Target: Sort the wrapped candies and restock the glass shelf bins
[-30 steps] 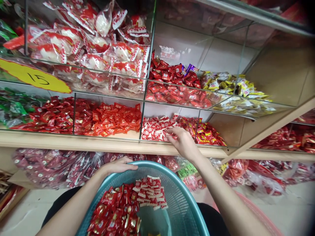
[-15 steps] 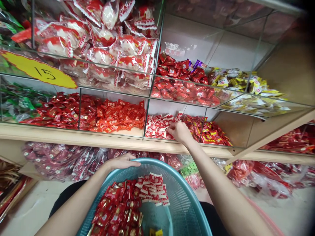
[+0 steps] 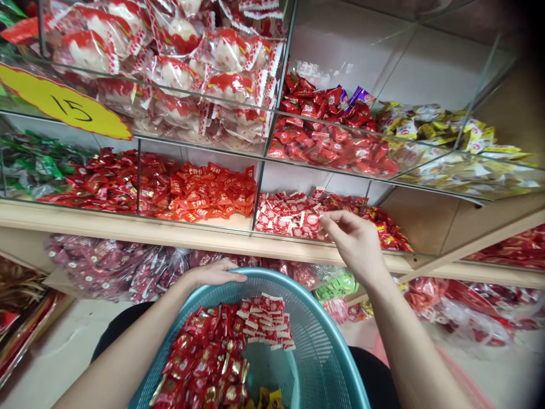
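Note:
My right hand (image 3: 355,238) pinches a small red-and-white wrapped candy (image 3: 310,221) in front of the lower shelf bin. Behind it lies a heap of matching candies (image 3: 275,211). My left hand (image 3: 215,272) is closed over the far rim of a teal plastic basket (image 3: 332,324). Inside the basket, red-and-gold wrapped candies (image 3: 204,358) fill the left side. A neat stack of red-and-white candies (image 3: 268,321) sits near the far wall, and a few yellow packets (image 3: 269,397) show at the bottom edge.
Glass dividers split the shelves. Orange-red candies (image 3: 213,193) lie left of the bin, red-and-yellow ones (image 3: 385,224) right of it. Above are large clear-wrapped sweets (image 3: 176,76) and a yellow "15" sign (image 3: 63,105). Bagged candies (image 3: 106,264) lie under the wooden shelf edge (image 3: 204,238).
My right hand has drawn back from the bin toward me and to the right, with a candy now showing in its fingers. My left hand stays on the basket rim.

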`<state>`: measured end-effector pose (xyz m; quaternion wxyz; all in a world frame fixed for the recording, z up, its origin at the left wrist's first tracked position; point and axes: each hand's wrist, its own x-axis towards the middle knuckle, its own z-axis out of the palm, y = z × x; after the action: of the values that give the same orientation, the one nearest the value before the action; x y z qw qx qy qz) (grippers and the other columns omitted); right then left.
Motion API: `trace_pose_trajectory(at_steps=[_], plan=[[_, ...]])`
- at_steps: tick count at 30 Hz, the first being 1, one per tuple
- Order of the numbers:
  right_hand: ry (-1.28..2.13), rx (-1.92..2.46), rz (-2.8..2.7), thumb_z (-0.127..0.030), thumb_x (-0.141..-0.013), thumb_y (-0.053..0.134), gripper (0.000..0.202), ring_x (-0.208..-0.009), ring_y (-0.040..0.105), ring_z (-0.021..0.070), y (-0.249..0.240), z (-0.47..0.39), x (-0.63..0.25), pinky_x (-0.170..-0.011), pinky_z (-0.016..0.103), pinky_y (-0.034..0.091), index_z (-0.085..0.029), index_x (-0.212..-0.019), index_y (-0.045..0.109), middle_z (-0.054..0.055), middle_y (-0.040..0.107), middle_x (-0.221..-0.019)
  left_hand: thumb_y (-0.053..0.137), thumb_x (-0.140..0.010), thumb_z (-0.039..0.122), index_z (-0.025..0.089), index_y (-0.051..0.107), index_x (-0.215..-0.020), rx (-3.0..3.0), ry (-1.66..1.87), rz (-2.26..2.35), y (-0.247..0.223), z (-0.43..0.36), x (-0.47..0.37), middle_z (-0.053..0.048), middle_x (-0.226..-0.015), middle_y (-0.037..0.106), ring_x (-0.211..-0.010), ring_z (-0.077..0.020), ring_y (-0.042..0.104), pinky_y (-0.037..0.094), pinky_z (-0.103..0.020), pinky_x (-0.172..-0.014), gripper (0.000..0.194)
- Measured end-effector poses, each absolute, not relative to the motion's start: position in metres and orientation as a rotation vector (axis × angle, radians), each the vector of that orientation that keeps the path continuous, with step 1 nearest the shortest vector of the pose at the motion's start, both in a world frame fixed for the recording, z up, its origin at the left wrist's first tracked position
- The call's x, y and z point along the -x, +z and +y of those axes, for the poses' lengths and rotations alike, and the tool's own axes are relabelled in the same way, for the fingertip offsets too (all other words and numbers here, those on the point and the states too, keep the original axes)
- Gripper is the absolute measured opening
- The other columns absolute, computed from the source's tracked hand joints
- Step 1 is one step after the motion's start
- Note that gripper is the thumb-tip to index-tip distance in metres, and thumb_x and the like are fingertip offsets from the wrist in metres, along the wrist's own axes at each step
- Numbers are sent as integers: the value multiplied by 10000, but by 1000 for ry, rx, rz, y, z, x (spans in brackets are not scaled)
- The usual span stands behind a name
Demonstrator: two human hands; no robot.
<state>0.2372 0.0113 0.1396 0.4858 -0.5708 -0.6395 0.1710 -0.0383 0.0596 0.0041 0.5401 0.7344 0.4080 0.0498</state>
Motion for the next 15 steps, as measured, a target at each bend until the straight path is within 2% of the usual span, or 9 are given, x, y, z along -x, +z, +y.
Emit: trace_pose_trajectory(at_steps=[3,5,11,15], plan=[[809,1294,-1545,-376,-795,523,230,-490,505,98,119,-19,-218,-476,222,419,-162,-809,608,-9,588,-577,525,-682,588,146,620,-660,-1744,111,991,2,60,38,35,-547,478,-534,-95,382,299,-201,-504,452],[917,1299,-1661,-345,-812,508,209,-488,488,87,95,-31,-202,-467,206,397,-168,-810,618,-12,584,-589,528,-687,577,142,632,-686,-1744,110,994,1,60,38,33,-553,488,-534,-95,386,296,-199,-501,447],[658,1437,-2127,-182,-807,492,129,-687,567,112,29,-33,-167,-624,219,407,-189,-777,617,5,626,-785,514,-704,572,130,624,-709,-1714,111,959,-1,59,39,27,-567,481,-545,-96,393,310,-197,-500,455],[361,1634,-2368,-196,-839,456,130,-717,599,145,20,-31,-155,-603,236,408,-187,-816,584,30,616,-865,521,-699,567,139,565,-621,-1748,118,958,0,59,39,44,-529,400,-531,-84,346,273,-194,-482,437]])
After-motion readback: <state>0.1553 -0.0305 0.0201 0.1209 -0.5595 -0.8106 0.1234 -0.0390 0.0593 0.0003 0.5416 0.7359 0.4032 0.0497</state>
